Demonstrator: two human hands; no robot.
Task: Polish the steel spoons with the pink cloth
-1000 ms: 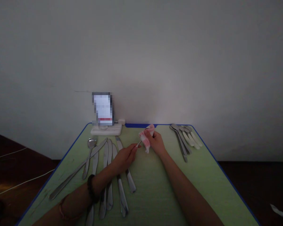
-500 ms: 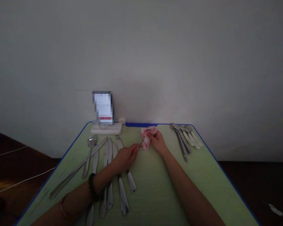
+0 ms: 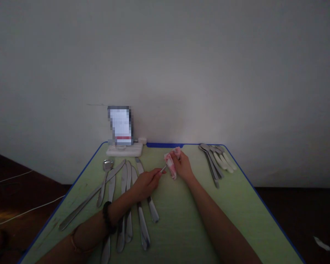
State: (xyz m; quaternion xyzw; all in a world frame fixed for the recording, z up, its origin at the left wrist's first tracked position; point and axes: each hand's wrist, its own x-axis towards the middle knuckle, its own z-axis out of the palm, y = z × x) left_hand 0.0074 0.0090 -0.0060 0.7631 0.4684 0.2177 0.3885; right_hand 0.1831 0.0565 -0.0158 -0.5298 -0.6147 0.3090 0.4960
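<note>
My left hand (image 3: 150, 181) is closed around one end of a thin metal utensil (image 3: 163, 169). Its other end is covered by a pink and white cloth (image 3: 172, 167), so I cannot tell its kind. The fingers of my right hand (image 3: 183, 167) pinch that cloth around the utensil, above the table. Below and left of my left forearm lie several table knives (image 3: 144, 227), some partly hidden by the arm. A small ladle (image 3: 107, 165) rests at their left.
Dark-handled spoons (image 3: 212, 165) and white-handled cutlery (image 3: 226, 161) lie at the back right of the green table (image 3: 181, 227). A lit screen (image 3: 121, 124) stands on a white base (image 3: 125, 149) at the back left, near the wall.
The cloth has shifted and folded differently in my right hand, its lower corner hanging a little further down. My left hand keeps its grip in nearly the same place.
</note>
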